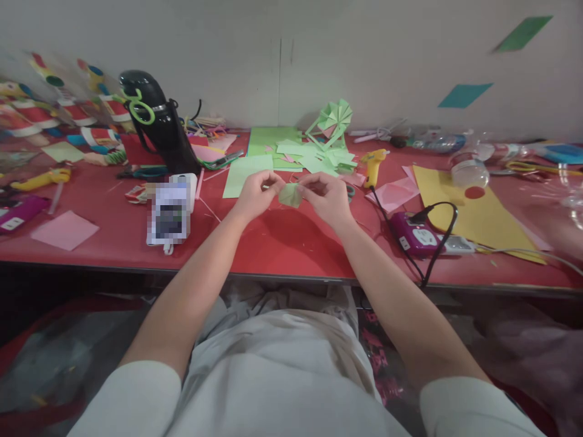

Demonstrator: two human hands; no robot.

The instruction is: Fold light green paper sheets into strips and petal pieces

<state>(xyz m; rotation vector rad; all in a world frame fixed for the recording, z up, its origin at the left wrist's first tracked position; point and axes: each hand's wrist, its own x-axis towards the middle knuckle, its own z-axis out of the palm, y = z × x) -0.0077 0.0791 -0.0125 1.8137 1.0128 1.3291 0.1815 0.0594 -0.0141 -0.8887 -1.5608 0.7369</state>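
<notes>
A small piece of creased light green paper (pixel 290 196) is pinched between my two hands, above the middle of the red table. My left hand (pixel 259 193) grips its left edge with thumb and fingertips. On the opposite edge, my right hand (pixel 328 195) pinches it the same way. Just behind the hands lie loose light green sheets (pixel 248 171) and a pile of cut green paper pieces (pixel 319 156). A folded green paper wheel shape (pixel 336 118) stands behind that pile. Scissors (pixel 350 192) show partly beside my right hand.
A yellow glue gun (pixel 374 165) stands right of the hands, its black cord running past a purple power strip (pixel 416 233). Yellow paper (pixel 483 212) and a plastic bottle (pixel 469 167) lie farther right. To the left are a black bottle (pixel 157 121) and a blurred-out phone (pixel 170 209).
</notes>
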